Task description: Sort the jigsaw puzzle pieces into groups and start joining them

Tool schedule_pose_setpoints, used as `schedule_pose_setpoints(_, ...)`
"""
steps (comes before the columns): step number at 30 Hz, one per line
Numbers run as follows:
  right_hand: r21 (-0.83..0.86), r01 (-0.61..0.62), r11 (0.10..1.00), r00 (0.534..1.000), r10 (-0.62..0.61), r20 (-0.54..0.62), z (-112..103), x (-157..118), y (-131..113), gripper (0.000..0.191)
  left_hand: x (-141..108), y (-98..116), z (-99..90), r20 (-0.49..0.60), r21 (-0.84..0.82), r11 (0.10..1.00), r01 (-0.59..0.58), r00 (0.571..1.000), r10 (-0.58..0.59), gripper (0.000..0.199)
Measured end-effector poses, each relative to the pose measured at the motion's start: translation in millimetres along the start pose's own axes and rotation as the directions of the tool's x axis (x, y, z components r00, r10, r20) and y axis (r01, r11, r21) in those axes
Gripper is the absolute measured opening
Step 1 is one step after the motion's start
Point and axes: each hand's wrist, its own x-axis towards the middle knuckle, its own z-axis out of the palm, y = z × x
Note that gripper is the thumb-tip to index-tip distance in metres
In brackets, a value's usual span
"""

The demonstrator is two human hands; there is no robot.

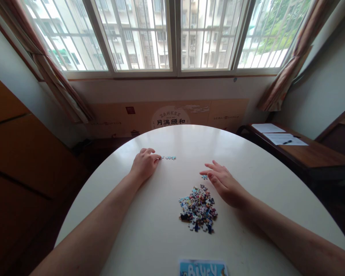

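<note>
Curtains (59,84) hang either side of a barred window (176,38).

The sole view comes from a camera on the person's head, above the near side of the round white tabletop (149,237), facing forward and tilted down. It is wide: the barred window (176,42) fills the top, its uprights converging downward, while a wooden cabinet (20,153) and a wooden bench (327,149) come in at the sides. Both forearms enter from the lower corners, leading to the left hand (144,165) and right hand (223,184). The heap of jigsaw pieces (199,209) sits slightly right of centre, nearer than either hand; the lower border crops the Bluey-titled picture (202,269).
</note>
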Motion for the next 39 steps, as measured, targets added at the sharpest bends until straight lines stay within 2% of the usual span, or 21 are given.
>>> schedule_pose_setpoints(7, 0.003, -0.003, 1.000, 1.000, 0.003, -0.002, 2.6, 0.2, 3.9, 0.054, 0.0, -4.6, 7.3, -0.001, -0.019, 0.998, 0.065, 0.998, -0.065, 0.035)
schedule_pose_setpoints(18, 0.017, 0.000, 1.000, 1.000, 0.000, 0.003, 3.7, 0.9, 3.5, 0.054, 6.7, -3.3, 15.1, 0.018, -0.069, 0.992, 0.102, 0.995, -0.101, 0.028)
schedule_pose_setpoints(22, 0.030, -0.005, 1.000, 1.000, 0.005, 0.006, 4.5, 1.1, 5.4, 0.055, 5.2, -9.6, 14.5, 0.027, -0.069, 0.982, 0.173, 0.985, -0.172, 0.042)
schedule_pose_setpoints(27, 0.052, -0.001, 0.999, 1.000, 0.001, -0.004, 5.6, 1.2, 8.5, 0.055, 4.4, -16.1, 13.1, 0.055, -0.055, 0.964, 0.259, 0.965, -0.256, 0.030)
schedule_pose_setpoints(32, 0.047, 0.010, 0.999, 1.000, -0.010, -0.004, 5.2, 1.3, 9.8, 0.055, 3.7, -17.2, 11.3, 0.047, -0.040, 0.950, 0.308, 0.951, -0.307, 0.029)
schedule_pose_setpoints(36, 0.046, 0.011, 0.999, 1.000, -0.011, 0.000, 5.0, 0.9, 8.8, 0.054, 2.3, -12.7, 7.9, 0.030, -0.034, 0.954, 0.298, 0.954, -0.297, 0.030)
schedule_pose_setpoints(39, 0.037, 0.017, 0.999, 1.000, -0.017, 0.003, 5.2, 1.1, 7.9, 0.054, 3.3, -3.7, 6.0, 0.016, -0.042, 0.973, 0.226, 0.974, -0.226, 0.029)
